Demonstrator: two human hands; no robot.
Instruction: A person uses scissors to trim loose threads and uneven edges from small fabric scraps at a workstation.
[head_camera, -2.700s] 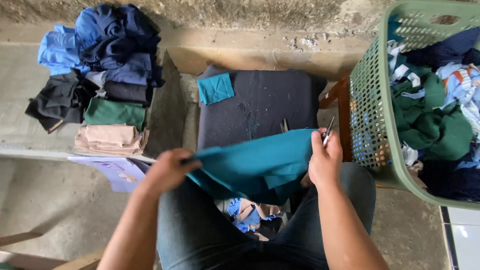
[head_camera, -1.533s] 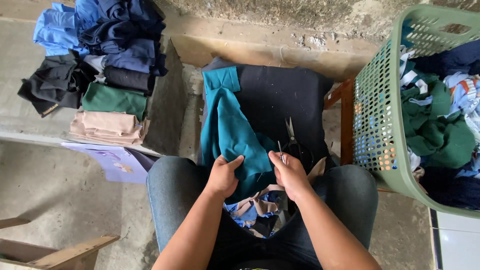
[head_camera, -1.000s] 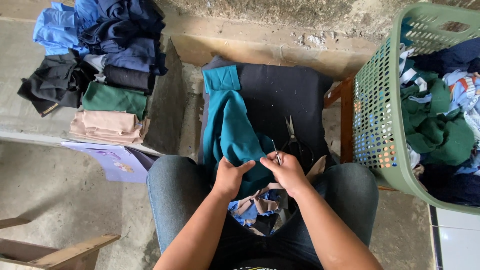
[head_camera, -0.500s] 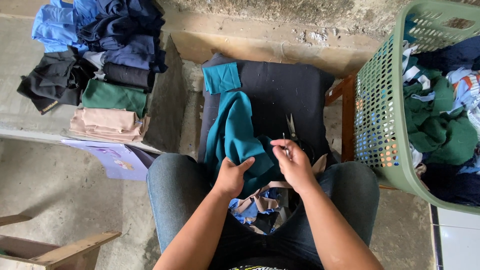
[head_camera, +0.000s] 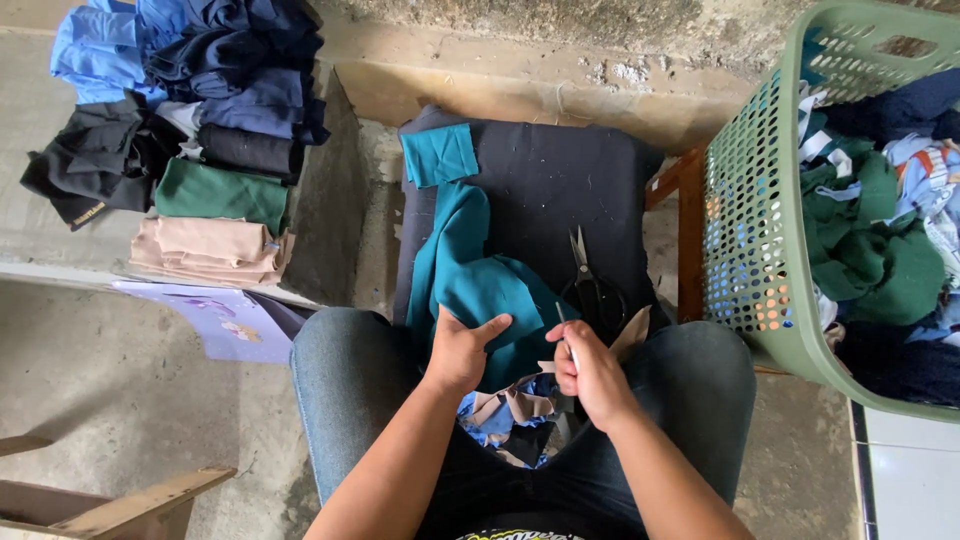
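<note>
1. Both hands had drawn slightly nearer the person's lap since half a second before, while the teal cloth (head_camera: 470, 290) stayed draped over the dark cushion (head_camera: 560, 190).
2. The left hand (head_camera: 462, 350) lay flat on the cloth, fingers spread.
3. The right hand (head_camera: 590, 370) was closed around a thin white tool (head_camera: 566, 340), just beside the cloth's edge.
4. Black scissors (head_camera: 590, 285) rested on the cushion, near a green basket (head_camera: 750, 240).

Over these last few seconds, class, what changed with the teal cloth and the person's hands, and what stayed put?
The teal cloth, first held up spread between both hands, was laid down on the dark cushion. The left hand now presses it flat; the right hand pinches a small pale tool, too small to identify. The scissors, folded clothes and green basket stayed put.
</note>
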